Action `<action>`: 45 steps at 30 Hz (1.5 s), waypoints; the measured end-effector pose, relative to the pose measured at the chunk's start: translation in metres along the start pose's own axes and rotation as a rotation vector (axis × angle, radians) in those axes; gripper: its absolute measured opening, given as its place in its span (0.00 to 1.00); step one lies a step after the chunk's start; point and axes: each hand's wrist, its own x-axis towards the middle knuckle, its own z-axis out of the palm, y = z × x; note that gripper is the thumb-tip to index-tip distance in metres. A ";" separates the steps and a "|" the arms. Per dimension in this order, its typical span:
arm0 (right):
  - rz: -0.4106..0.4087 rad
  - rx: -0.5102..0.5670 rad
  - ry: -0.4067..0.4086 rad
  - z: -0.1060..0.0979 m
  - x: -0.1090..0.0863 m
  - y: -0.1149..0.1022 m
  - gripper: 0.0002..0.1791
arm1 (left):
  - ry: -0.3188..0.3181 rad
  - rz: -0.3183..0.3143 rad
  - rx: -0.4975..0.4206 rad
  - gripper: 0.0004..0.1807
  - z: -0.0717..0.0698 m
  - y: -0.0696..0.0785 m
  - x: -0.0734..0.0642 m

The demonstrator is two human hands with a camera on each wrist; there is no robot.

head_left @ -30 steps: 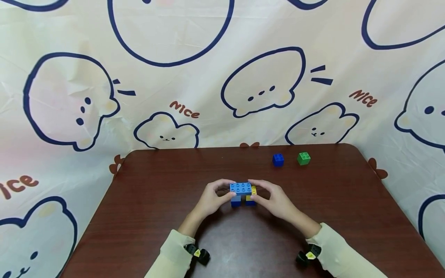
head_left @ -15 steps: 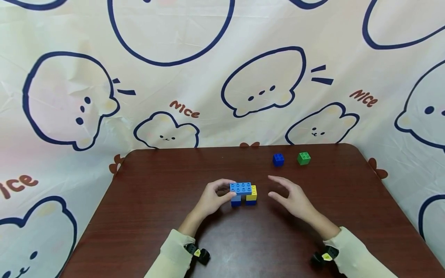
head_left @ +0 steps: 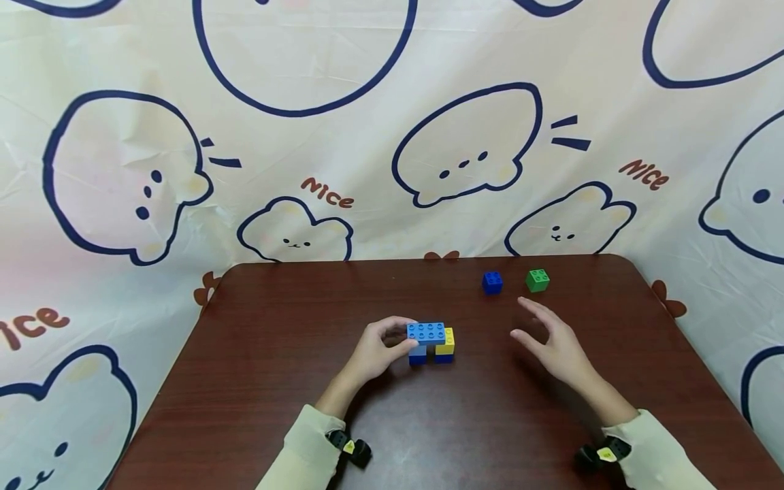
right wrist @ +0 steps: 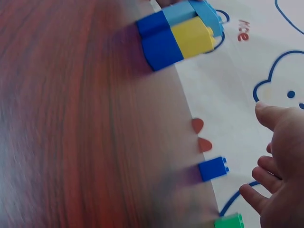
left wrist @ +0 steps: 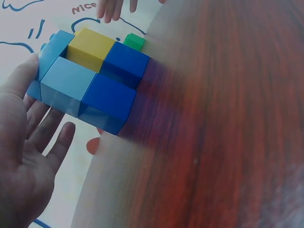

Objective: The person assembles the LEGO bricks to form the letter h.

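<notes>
A small structure of building blocks stands on the table: a long light blue block (head_left: 425, 332) bridges two stacks. Its left stack has a lighter blue block (left wrist: 69, 85) over a dark blue block (left wrist: 108, 102); on the right a yellow block (head_left: 449, 340) sits over another dark blue block (left wrist: 127, 61). My left hand (head_left: 378, 347) pinches the long block's left end between thumb and fingers. Out to the right, my right hand (head_left: 560, 347) is apart from the structure, fingers spread and holding nothing. Beyond it lie a loose dark blue block (head_left: 493, 283) and a green block (head_left: 537, 280).
The brown wooden table (head_left: 294, 408) has its far edge just behind the two loose blocks. A pale curtain (head_left: 361, 150) printed with cartoon animals hangs behind and at both sides.
My right hand has let go of the yellow side of the structure and moved right and slightly away from me, toward the green block. My left hand has stayed at the long block.
</notes>
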 end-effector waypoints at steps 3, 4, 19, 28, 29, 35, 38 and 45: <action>0.012 -0.024 0.037 -0.007 0.000 0.004 0.34 | 0.003 0.000 0.005 0.16 0.000 0.000 0.000; 0.013 -0.029 0.052 -0.009 0.000 0.006 0.34 | 0.004 0.001 0.007 0.16 0.001 0.000 0.000; 0.129 -0.024 0.248 -0.021 0.017 0.038 0.35 | 0.008 0.018 0.014 0.16 0.001 -0.003 -0.002; 0.259 0.010 0.265 -0.019 0.037 0.054 0.38 | 0.005 0.020 0.008 0.16 0.000 -0.002 -0.002; 0.271 0.012 0.265 -0.018 0.040 0.055 0.38 | 0.004 0.016 0.006 0.16 0.000 -0.001 -0.002; 0.334 0.057 0.261 -0.014 0.055 0.063 0.40 | 0.002 0.026 0.007 0.16 0.001 -0.001 -0.002; 0.355 0.065 0.252 -0.012 0.062 0.067 0.41 | 0.005 0.025 0.006 0.16 0.001 -0.002 -0.002; 0.395 0.060 0.245 -0.010 0.075 0.073 0.41 | -0.001 0.023 -0.007 0.16 0.001 -0.003 -0.002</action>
